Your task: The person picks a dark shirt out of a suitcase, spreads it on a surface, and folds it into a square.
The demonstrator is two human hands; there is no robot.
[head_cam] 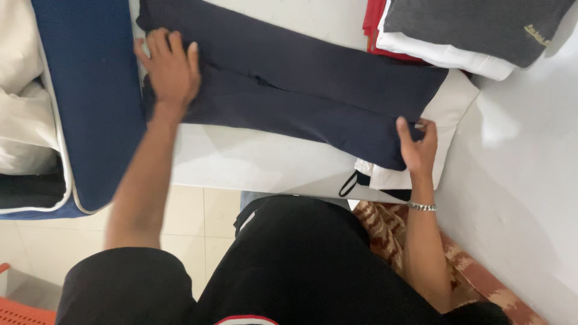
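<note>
Both hands' fingers (pixel 171 45) on navy trousers (pixel 301 90)

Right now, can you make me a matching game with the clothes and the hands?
Things:
1. left hand
2. right hand
3. grey folded top
4. dark navy garment

Places or states:
A. on top of the stack at the far right
B. lying long across the white table
C. pressed flat on one end of the garment
D. pinching the other end

Pairs: 1-C, 2-D, 3-A, 4-B
</note>
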